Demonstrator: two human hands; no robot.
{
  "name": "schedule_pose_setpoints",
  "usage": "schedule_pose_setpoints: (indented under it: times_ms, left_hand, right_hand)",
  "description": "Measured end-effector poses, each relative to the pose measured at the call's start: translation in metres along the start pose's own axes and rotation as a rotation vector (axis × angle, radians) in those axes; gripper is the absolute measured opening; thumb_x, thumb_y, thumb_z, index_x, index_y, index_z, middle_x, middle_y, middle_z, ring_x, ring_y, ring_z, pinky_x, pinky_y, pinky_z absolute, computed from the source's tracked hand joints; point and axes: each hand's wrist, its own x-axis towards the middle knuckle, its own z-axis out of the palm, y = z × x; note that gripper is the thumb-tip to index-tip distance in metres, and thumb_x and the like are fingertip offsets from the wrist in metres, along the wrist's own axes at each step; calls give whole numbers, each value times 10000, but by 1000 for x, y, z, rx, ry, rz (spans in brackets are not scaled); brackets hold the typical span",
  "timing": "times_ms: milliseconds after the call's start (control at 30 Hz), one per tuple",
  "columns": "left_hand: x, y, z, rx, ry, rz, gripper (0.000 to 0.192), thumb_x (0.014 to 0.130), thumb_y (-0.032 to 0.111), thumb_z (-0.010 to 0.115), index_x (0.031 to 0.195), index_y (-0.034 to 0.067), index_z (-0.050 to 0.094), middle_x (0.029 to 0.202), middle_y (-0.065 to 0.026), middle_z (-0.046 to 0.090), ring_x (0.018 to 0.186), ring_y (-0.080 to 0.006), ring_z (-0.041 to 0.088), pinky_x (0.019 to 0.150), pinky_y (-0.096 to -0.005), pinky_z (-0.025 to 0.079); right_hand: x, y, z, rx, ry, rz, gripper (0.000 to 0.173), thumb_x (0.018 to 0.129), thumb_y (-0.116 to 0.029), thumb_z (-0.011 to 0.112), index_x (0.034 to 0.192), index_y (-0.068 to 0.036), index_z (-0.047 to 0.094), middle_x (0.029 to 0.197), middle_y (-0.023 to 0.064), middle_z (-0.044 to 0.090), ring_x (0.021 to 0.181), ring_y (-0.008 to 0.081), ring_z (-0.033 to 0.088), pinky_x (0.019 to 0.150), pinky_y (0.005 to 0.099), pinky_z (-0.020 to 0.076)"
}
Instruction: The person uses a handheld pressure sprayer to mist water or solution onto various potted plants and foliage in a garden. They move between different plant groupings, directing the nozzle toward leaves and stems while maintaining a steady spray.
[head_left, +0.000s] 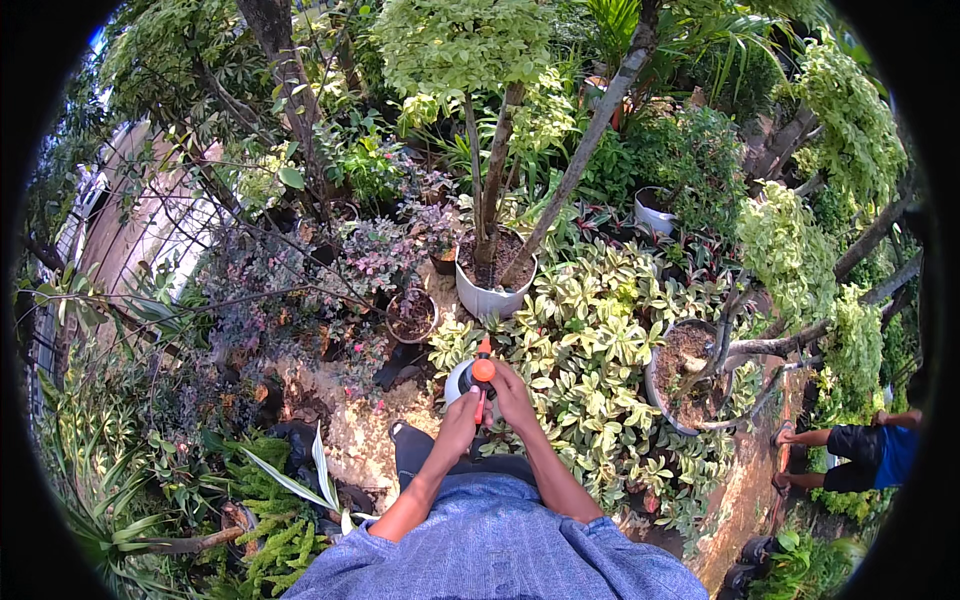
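A hand pump sprayer (454, 382) with a white bottle, a dark collar and an orange pump knob is held out in front of my body. Its orange nozzle (484, 346) points away from me. My left hand (459, 421) grips the sprayer's red handle part, thumb on top. From the other side, my right hand (512, 397) is closed around the sprayer's head, its fingers partly hidden. Just beyond the nozzle stands a large pale pot (495, 302) holding a tree with several trunks. Variegated leafy plants (577, 352) crowd in on the right.
A small round pot (412, 335) stands ahead on the left, near purple-leaved shrubs (367, 251). Thin bare branches (247, 300) reach across the left side. Another potted tree (686, 360) leans at right. Farther right, a person (855, 454) stands on the earthen path (739, 499).
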Motion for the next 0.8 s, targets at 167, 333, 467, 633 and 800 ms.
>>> schedule_pose_setpoints:
  times_ms: [167, 333, 467, 633, 800]
  left_hand:
    - [-1, 3, 1, -26, -23, 40, 462, 1022, 355, 324, 900, -13, 573, 702, -46, 569, 653, -127, 541, 667, -257, 449]
    - [-1, 4, 3, -39, -22, 42, 451, 1021, 349, 338, 900, -18, 571, 708, -51, 570, 661, -128, 541, 669, -255, 442]
    - [-1, 3, 4, -9, -19, 23, 458, 1021, 355, 329, 914, -17, 573, 717, -54, 578, 678, -129, 547, 682, -257, 442]
    - [1, 0, 4, 47, -21, -1, 475, 1020, 363, 318, 931, -21, 583, 721, -66, 592, 685, -144, 564, 696, -267, 457]
    - [3, -2, 5, 41, -53, -1, 457, 1016, 364, 338, 935, -17, 577, 733, -73, 601, 692, -151, 572, 703, -271, 460]
  right_hand:
    - [1, -1, -1, -32, 35, -39, 352, 931, -154, 518, 1189, 84, 545, 1295, 208, 506, 1216, 279, 484, 1031, 324, 340]
    - [2, 0, -4, -57, 37, -69, 346, 929, -140, 515, 1187, 89, 545, 1291, 213, 508, 1222, 288, 480, 1038, 334, 334]
    - [3, 0, -5, -24, 17, -60, 345, 933, -149, 509, 1182, 88, 545, 1265, 197, 522, 1188, 271, 500, 1014, 321, 355]
    - [3, 7, -5, -2, 15, 8, 339, 943, -160, 496, 1179, 77, 548, 1226, 172, 539, 1128, 235, 529, 970, 300, 389]
    - [4, 11, -5, 10, 1, 22, 327, 945, -158, 494, 1176, 66, 554, 1210, 154, 549, 1096, 222, 544, 944, 293, 401]
